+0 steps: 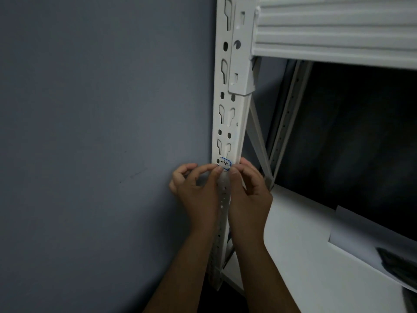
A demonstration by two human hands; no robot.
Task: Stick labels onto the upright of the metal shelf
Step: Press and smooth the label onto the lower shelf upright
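1. We see the label (225,164), blue-edged w/ handwritten mark, on the white upright (228,105), frame centre.
2. Left hand (198,190) & right hand (248,190) together; fingertips pinch label's lower edge.

A small white label (225,164) with a blue outline and a handwritten black mark that reads like "-4" lies flat against the front face of the white metal upright (228,123). The upright stands vertical, punched with two columns of keyhole slots and round holes. The label sits low on the visible stretch, just below a keyhole pair, beside a round hole.
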